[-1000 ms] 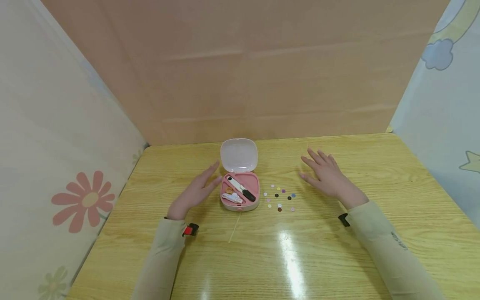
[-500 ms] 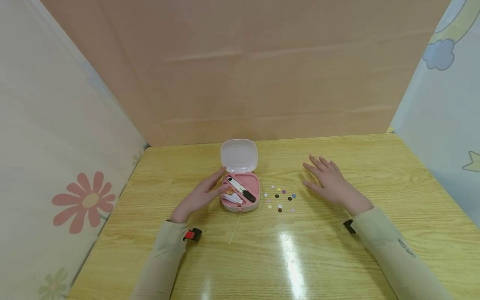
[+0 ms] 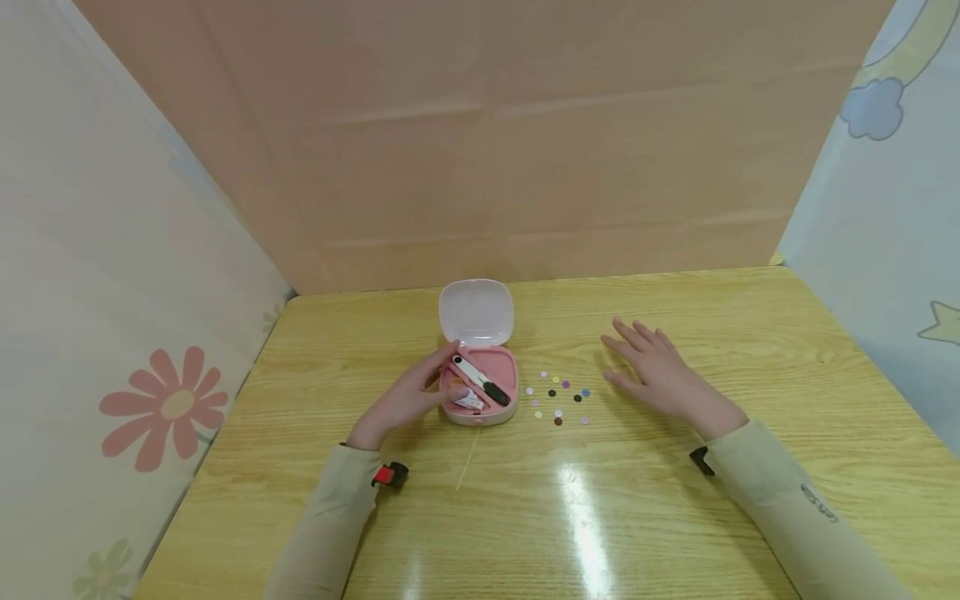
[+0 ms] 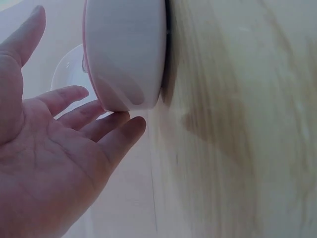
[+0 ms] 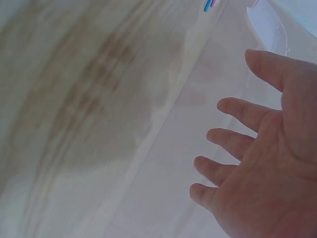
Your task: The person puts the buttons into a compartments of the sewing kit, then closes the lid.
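- The left grip point(image 3: 408, 398) is spread, its fingertips laid against the left wall of the pink box point(image 3: 480, 392); nothing is clasped.
- The right grip point(image 3: 656, 371) is flat and apart above the desk point(image 3: 675, 500), just right of the scattered buttons point(image 3: 557, 397).
- A sideways push could slide the light box or drop its raised lid point(image 3: 476, 312).
- Buttons could be swept off by a careless right palm.

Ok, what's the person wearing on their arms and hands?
Both hands, left hand and right hand, are bare. Long pale beige sleeves reach the wrists. A red-and-black strap piece sits at the left wrist, a black one at the right.
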### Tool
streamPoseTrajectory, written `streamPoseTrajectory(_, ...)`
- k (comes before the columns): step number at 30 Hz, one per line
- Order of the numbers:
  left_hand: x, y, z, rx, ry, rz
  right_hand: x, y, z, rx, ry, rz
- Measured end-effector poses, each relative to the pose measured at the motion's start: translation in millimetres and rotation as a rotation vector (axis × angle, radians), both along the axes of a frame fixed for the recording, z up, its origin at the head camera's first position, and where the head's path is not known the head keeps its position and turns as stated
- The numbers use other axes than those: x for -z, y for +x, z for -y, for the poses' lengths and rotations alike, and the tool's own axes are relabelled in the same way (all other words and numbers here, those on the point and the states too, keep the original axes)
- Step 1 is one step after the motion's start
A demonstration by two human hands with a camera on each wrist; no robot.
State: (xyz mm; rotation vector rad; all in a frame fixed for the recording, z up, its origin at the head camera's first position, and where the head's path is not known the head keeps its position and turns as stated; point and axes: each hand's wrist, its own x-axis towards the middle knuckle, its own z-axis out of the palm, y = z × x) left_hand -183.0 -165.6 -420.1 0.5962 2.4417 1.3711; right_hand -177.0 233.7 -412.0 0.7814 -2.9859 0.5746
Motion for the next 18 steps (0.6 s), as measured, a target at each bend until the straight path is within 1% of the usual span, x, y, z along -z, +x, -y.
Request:
streamPoseTrajectory(5, 1.9, 0.5, -1.1, -0.019, -0.044, 0.006, 1.4, 0.7, 1.8, -0.011, -0.024, 0.035)
streamPoseTrajectory(13, 1.5, 0.4, -1.3, -0.015, -0.056, -0.006, 3.7, 1.2, 6.8, -0.029, -0.036, 0.079)
streamPoseTrajectory(18, 1.3, 0.2, -1.9, -0.012, -0.071, -0.002, 8.0, 3.3, 7.5, -0.064, -0.035, 0.134)
